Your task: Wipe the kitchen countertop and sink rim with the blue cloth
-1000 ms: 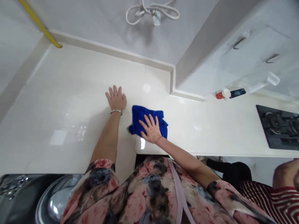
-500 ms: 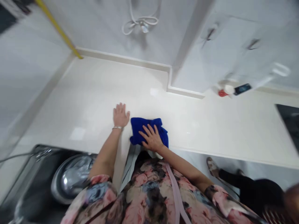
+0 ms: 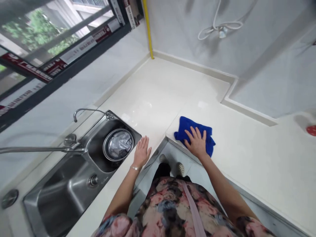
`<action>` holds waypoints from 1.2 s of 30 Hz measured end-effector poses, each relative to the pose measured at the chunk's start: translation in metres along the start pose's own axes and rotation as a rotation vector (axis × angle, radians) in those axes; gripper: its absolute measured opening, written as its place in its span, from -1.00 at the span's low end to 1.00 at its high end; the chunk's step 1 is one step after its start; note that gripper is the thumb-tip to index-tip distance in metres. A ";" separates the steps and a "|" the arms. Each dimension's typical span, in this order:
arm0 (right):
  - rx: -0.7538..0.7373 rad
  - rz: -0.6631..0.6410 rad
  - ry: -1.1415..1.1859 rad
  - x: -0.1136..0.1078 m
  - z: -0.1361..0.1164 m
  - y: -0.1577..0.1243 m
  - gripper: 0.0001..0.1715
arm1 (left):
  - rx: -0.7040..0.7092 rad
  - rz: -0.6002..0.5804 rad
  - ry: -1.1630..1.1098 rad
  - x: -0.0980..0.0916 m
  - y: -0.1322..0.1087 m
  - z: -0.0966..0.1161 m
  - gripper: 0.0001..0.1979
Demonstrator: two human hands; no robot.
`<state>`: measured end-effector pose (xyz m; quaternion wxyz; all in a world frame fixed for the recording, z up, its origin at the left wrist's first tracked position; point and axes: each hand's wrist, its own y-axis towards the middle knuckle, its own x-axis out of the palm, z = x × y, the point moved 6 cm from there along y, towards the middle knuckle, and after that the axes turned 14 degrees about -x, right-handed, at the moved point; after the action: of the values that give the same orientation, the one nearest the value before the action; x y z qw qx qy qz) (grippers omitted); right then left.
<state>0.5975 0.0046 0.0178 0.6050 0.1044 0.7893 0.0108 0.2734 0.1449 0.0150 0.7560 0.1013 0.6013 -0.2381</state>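
A blue cloth (image 3: 184, 126) lies bunched on the white countertop (image 3: 163, 89), close to the inner corner of its front edge. My right hand (image 3: 197, 142) rests on top of the cloth with its fingers spread, pressing it flat rather than gripping it. My left hand (image 3: 142, 152) is flat on the counter beside the sink, fingers stretched out and nothing held. A bracelet circles my left wrist.
At the left is a double steel sink (image 3: 74, 181) with a round metal bowl (image 3: 118, 144) in one basin and two faucets. A window (image 3: 49, 36) is at upper left. A yellow pipe (image 3: 147, 29) and a coiled white cable (image 3: 222, 29) are along the walls.
The view has swung left, bringing the window and whole sink into sight. My left hand is now beside the sink, farther from the cloth. My right hand stays on the cloth.
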 end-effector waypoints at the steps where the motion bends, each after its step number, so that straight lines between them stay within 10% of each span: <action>1: 0.041 -0.008 -0.041 -0.002 0.013 -0.002 -0.30 | -0.037 0.019 -0.005 -0.001 -0.017 -0.016 -0.31; 8: 0.358 0.059 -0.194 -0.016 0.100 0.036 -0.28 | -0.544 0.167 -0.027 -0.007 -0.121 -0.148 -0.35; 13: 0.555 0.026 -0.137 -0.010 0.114 0.127 -0.23 | -0.794 0.275 -0.049 -0.004 -0.166 -0.176 -0.33; 17: 0.456 -0.045 -0.076 0.019 0.064 0.221 -0.22 | -0.872 0.305 -0.063 -0.005 -0.171 -0.163 -0.41; 23: -0.044 -0.135 -0.130 0.082 -0.091 0.304 -0.19 | -0.851 0.275 -0.069 -0.002 -0.171 -0.161 -0.44; 29: -0.492 -0.177 -0.031 0.093 -0.206 0.239 -0.24 | -0.853 0.311 -0.131 0.000 -0.175 -0.160 -0.47; 36: -0.821 -0.311 0.069 0.072 -0.211 0.114 -0.25 | -0.884 0.380 -0.146 0.001 -0.174 -0.162 -0.42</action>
<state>0.3952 0.1515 0.0220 0.5641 -0.2651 0.7455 0.2360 0.0506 0.0652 -0.0041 0.7969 -0.1385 0.5611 0.1757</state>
